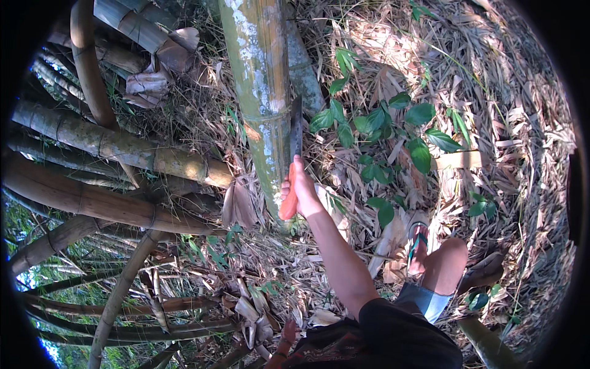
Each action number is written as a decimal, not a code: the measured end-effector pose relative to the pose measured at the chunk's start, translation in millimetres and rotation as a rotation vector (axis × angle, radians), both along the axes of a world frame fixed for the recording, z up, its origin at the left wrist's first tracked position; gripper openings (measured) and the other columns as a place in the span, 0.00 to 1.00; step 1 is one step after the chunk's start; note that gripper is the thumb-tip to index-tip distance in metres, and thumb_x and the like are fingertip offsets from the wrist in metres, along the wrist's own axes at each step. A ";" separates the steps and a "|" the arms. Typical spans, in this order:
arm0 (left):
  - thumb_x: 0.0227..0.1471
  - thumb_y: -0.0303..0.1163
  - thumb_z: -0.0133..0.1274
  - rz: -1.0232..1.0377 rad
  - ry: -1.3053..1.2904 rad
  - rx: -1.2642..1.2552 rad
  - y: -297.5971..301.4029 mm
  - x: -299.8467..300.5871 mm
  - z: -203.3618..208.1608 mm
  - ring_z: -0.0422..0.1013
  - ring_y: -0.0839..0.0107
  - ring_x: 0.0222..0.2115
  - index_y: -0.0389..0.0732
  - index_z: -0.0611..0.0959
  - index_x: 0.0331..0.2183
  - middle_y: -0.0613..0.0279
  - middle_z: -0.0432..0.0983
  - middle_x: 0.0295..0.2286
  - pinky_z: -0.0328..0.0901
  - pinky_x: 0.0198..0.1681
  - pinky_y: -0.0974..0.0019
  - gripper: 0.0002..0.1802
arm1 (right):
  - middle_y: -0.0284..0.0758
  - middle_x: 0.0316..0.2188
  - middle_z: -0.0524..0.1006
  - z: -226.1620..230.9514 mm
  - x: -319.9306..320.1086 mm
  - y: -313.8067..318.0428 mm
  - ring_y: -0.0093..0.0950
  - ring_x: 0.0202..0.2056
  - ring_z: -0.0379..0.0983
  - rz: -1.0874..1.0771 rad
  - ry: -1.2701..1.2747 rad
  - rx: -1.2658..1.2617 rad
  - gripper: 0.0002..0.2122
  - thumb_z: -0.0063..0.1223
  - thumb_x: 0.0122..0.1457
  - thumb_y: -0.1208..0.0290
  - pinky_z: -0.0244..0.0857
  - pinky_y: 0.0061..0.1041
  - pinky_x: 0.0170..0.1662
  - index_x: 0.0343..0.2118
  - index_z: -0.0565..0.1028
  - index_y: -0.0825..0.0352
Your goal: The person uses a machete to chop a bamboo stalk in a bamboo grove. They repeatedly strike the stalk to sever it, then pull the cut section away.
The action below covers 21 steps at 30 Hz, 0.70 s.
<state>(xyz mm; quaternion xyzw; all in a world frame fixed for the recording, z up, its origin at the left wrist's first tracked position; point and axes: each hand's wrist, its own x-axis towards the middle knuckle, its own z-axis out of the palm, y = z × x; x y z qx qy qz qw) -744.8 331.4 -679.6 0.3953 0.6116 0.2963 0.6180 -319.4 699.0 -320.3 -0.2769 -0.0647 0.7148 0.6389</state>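
The right hand (302, 189) is closed around the orange handle (287, 208) of a cutting tool (296, 132), fingers wrapped round toward the left and thumb laid along the top, pointing far. The tool's long dark blade runs away from the fist along the right side of a thick bamboo stalk (267, 80), close to a ringed joint; whether the edge touches the stalk or sits just beside it is hard to tell from this angle. The stalk stands at the middle of the far side, greenish-yellow with whitish patches, its foot among dry leaves (522, 129) in front of the person. The left hand (288, 333) is low on the near side, left of the dark shirt (399, 335), well apart from the tool; it is small and partly shaded, so I cannot tell whether it grips anything. To the left, many bamboo poles (92, 203) cross one another at various slants, with a pale, curled sheath (238, 208) near the stalk's foot. Right of the stalk, green-leaved plants (419, 155) rise from the litter, and a flat tan strip (458, 160) lies beyond them. On the near right are a bent leg (445, 265) in light blue shorts (431, 301) and a foot in a green-strapped sandal (416, 238).
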 end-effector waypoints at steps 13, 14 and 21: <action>0.58 0.50 0.50 0.217 0.017 -0.341 -32.5 -22.8 7.8 0.73 0.68 0.24 0.44 0.71 0.48 0.59 0.74 0.27 0.69 0.22 0.66 0.24 | 0.29 0.14 0.61 106.2 116.6 -86.3 0.23 0.15 0.58 -1.070 -0.174 0.425 0.28 0.29 0.64 0.38 0.54 0.21 0.20 0.24 0.62 0.63; 0.58 0.51 0.50 0.189 0.023 -0.333 -21.0 -17.0 5.0 0.73 0.68 0.24 0.45 0.71 0.48 0.59 0.74 0.27 0.68 0.22 0.66 0.24 | 0.29 0.14 0.61 93.2 99.3 -66.2 0.23 0.14 0.58 -1.224 -0.137 0.390 0.28 0.28 0.64 0.38 0.54 0.21 0.19 0.24 0.62 0.63; 0.58 0.51 0.50 0.148 0.128 -0.302 -7.4 -13.8 9.4 0.73 0.68 0.24 0.46 0.71 0.48 0.58 0.75 0.27 0.67 0.21 0.67 0.24 | 0.28 0.14 0.61 19.5 -19.4 -9.6 0.22 0.13 0.58 -0.040 0.029 -0.036 0.29 0.41 0.58 0.35 0.57 0.23 0.17 0.24 0.62 0.63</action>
